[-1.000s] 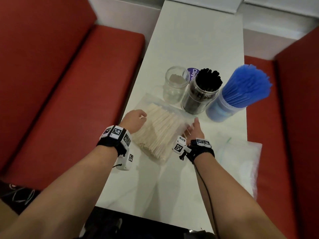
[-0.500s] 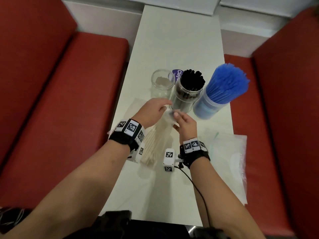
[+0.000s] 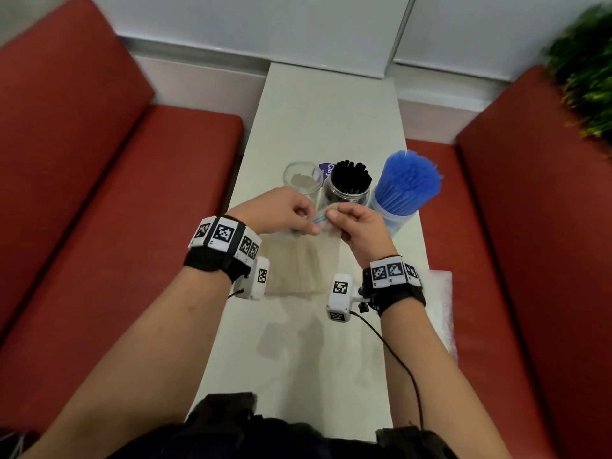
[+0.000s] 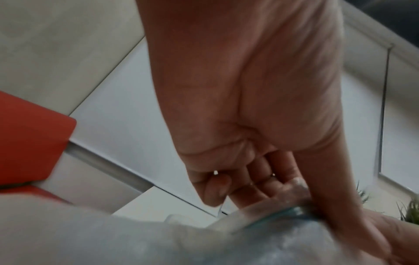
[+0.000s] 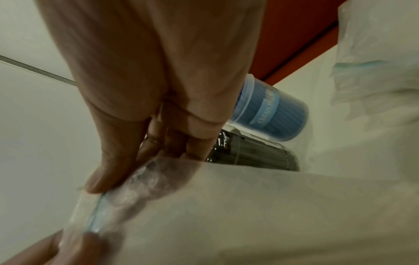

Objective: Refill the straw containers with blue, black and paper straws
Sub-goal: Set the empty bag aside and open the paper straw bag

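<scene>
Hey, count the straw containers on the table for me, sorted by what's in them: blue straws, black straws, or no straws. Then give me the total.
Container of blue straws: 1
Container of black straws: 1
Container with no straws, the clear glass jar: 1
Total: 3 containers
The paper straws are not in a container yet; they sit in the plastic bag that both hands pinch at its top.

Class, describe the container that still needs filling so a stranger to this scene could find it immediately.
Start at the long white table between the red benches and find the row of three containers just beyond the hands. The clear glass jar stands at the left end, beside the jar of black straws and the tub of blue straws. It alone holds no straws.
</scene>
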Tool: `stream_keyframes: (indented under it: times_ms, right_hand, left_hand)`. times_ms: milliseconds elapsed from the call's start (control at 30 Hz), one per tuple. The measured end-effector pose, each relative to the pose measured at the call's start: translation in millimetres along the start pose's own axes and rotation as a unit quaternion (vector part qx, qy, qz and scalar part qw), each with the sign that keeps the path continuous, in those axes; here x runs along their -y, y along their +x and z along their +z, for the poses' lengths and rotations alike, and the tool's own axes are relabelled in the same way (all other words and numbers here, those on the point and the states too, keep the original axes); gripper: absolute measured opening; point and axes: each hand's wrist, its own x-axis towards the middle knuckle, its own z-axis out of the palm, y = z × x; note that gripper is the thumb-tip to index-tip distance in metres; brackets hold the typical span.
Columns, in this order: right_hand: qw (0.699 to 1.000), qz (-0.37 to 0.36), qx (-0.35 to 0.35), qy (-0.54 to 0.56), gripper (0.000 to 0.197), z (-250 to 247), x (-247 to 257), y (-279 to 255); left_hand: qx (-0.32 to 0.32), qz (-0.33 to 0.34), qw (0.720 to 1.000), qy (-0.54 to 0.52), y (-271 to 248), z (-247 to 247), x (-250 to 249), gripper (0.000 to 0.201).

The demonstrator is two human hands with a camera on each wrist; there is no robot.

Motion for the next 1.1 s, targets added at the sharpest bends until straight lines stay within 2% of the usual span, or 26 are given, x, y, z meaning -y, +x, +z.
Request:
stream_keyframes:
  times_ms: [133, 267, 433, 500, 567, 700, 800, 867, 967, 1000, 1100]
  right_hand:
    - [0.999, -0.016, 0.032, -0.024, 0.017, -2.8, 16.7, -5.2]
    - [0.999, -0.025, 0.028, -0.033, 0.018, -3.0, 27.7, -6.2]
    - [0.992, -0.038, 0.017, -0.122, 0.019, -1.5, 30.7, -5.4]
    - [0.983, -0.030, 0.038, -0.178, 0.007, -4.8, 29.8, -5.7]
    - [0.977, -0.040, 0.042, -0.204, 0.014, -10.4, 28.2, -5.5]
    - [0.991, -0.019, 0.006, -0.130, 0.011, -20.9, 24.5, -10.1]
    - [0.994, -0.011, -0.018, -0.106, 0.014, -27.6, 19.0, -14.7]
    - [0.989, -0.023, -0.052, -0.139, 0.010, -27.0, 18.9, -15.4]
    - [0.958, -0.047, -0.170, -0.226, 0.016, -15.4, 13.3, -15.0]
    - [0.959, -0.030, -0.173, -0.220, 0.022, -9.0, 10.9, -16.1]
    - [0.985, 0.056, -0.098, -0.128, 0.032, 10.2, 5.2, -21.8]
  left_hand:
    - [-0.004, 0.026, 0.999, -0.044, -10.0, -3.9, -8.3, 0.027]
    - [-0.073, 0.031, 0.994, -0.077, -12.4, 5.3, -9.6, 0.017]
    - [-0.161, 0.019, 0.987, -0.008, -10.3, 23.1, -10.3, 0.014]
    - [-0.166, 0.023, 0.986, 0.010, -10.7, 29.8, -11.8, 0.014]
    - [-0.156, 0.030, 0.987, -0.001, -10.7, 33.5, -12.4, 0.013]
    - [-0.107, 0.000, 0.994, -0.021, -13.8, 29.7, -4.9, 0.020]
    - [-0.083, -0.017, 0.995, -0.057, -17.7, 24.7, 4.6, 0.017]
    - [-0.093, -0.021, 0.993, -0.073, -18.6, 25.5, 7.7, 0.011]
    - [-0.152, -0.024, 0.985, -0.072, -15.5, 32.7, 7.6, 0.009]
    - [-0.169, -0.024, 0.983, -0.072, -14.0, 35.5, 6.1, 0.009]
    - [-0.194, 0.000, 0.980, -0.038, -11.3, 45.1, -1.1, 0.006]
